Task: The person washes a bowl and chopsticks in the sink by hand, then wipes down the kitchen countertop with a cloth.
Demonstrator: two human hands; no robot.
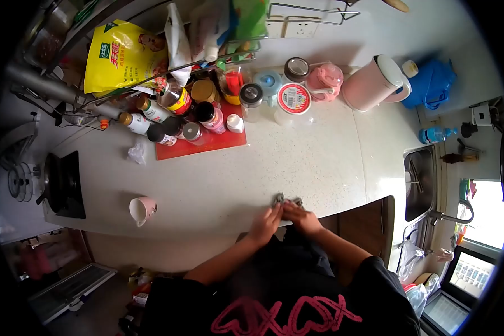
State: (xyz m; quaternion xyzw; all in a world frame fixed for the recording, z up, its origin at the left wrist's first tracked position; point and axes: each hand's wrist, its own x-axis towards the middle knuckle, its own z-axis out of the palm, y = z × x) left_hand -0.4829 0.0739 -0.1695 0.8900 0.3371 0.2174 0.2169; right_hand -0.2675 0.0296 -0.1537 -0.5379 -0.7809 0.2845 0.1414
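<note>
Both hands meet at the front edge of the pale countertop (207,179). A small bunched grey-green cloth (279,197) shows just beyond my fingertips. My left hand (267,223) is closed on its left part, and my right hand (301,218) grips it from the right, close against the left one. Most of the cloth is hidden beneath the fingers. Fine crumbs or specks lie scattered on the counter ahead of them. Off to the left, a pink mug (143,210) lies on its side or tilts toward the edge; I cannot tell which.
Several bottles and jars crowd a red board (199,147) under a wire rack with a yellow seasoning bag (123,59). Lidded jars, a pink kettle (373,84) and a blue jug (431,84) line the wall. A sink (420,196) is at right, a black pan (52,178) at left.
</note>
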